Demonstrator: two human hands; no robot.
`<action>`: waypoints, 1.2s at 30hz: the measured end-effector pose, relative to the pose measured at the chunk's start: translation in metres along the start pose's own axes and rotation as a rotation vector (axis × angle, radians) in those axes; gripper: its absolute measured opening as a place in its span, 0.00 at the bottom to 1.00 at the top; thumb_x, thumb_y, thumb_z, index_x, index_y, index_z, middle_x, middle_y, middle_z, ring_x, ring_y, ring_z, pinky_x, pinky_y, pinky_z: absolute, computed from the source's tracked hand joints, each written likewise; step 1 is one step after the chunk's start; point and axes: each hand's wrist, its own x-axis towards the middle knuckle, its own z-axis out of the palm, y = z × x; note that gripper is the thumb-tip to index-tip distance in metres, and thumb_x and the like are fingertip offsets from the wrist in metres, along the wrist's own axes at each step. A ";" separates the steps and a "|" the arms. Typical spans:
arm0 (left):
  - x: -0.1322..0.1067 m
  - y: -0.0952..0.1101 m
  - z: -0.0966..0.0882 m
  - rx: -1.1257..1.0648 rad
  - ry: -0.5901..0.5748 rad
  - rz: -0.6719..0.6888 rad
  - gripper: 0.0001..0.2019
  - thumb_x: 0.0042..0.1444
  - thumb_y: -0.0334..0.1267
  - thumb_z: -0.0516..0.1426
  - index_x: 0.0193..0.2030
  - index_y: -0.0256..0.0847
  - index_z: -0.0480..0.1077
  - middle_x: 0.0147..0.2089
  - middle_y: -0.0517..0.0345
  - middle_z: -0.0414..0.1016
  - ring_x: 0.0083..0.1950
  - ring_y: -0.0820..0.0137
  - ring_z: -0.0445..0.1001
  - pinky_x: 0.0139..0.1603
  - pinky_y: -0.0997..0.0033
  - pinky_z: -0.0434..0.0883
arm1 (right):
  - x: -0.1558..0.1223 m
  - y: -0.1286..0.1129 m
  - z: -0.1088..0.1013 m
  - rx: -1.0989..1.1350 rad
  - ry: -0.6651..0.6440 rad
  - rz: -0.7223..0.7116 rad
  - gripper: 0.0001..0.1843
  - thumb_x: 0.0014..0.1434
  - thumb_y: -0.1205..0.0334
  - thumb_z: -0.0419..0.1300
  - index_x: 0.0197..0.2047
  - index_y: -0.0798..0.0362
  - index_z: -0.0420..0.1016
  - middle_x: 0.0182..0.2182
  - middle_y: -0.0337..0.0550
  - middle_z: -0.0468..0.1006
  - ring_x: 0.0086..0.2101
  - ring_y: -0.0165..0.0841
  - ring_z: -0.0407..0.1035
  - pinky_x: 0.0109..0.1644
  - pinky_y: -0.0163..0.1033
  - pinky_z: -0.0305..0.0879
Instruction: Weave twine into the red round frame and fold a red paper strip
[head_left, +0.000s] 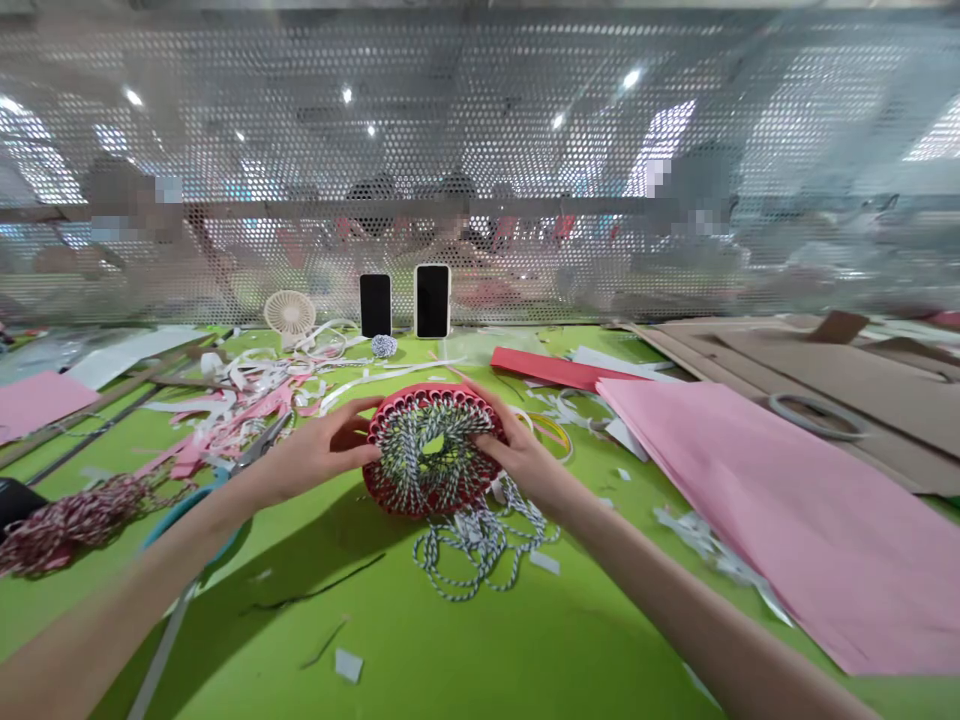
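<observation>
Between my two hands stands a round red loom [390, 499], tilted up toward me, with black-and-white cord [409, 465] strung across it around a small hole in the middle. My left hand [339, 440] grips its left rim, thumb in front and fingers behind. On the right side my right hand [511, 440] holds the rim, with its fingers over the cord face. Loose loops of the same cord [480, 545] lie on the green table [450, 660] below. Scissors with blue handles [184, 515] lie partly under my left forearm.
Pink sheets [795, 500] and brown cardboard [847, 375] cover the right side. A small fan [290, 315], two phones [433, 302] and a cord ball [384, 346] stand before a perforated screen [480, 130]. Paper scraps and a red-and-white cord bundle [82, 520] lie left.
</observation>
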 end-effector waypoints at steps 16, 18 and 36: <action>-0.004 0.002 -0.002 0.102 -0.066 -0.021 0.35 0.50 0.44 0.56 0.62 0.56 0.43 0.62 0.53 0.57 0.45 0.64 0.72 0.47 0.61 0.69 | -0.009 -0.016 0.006 -0.254 -0.003 -0.199 0.33 0.53 0.71 0.50 0.60 0.44 0.48 0.53 0.44 0.63 0.54 0.38 0.56 0.58 0.53 0.51; -0.005 0.000 -0.004 0.120 -0.089 -0.023 0.34 0.51 0.45 0.55 0.62 0.56 0.43 0.62 0.53 0.57 0.45 0.64 0.72 0.47 0.61 0.68 | -0.009 -0.017 0.006 -0.229 -0.046 -0.180 0.32 0.53 0.72 0.49 0.60 0.43 0.50 0.53 0.43 0.63 0.51 0.37 0.59 0.56 0.52 0.53; -0.007 -0.012 -0.006 0.130 -0.121 0.024 0.35 0.52 0.44 0.55 0.63 0.56 0.40 0.63 0.57 0.55 0.56 0.60 0.63 0.55 0.59 0.62 | -0.008 -0.023 0.012 -0.245 -0.108 -0.203 0.31 0.51 0.75 0.48 0.58 0.47 0.54 0.55 0.40 0.63 0.54 0.36 0.58 0.57 0.50 0.56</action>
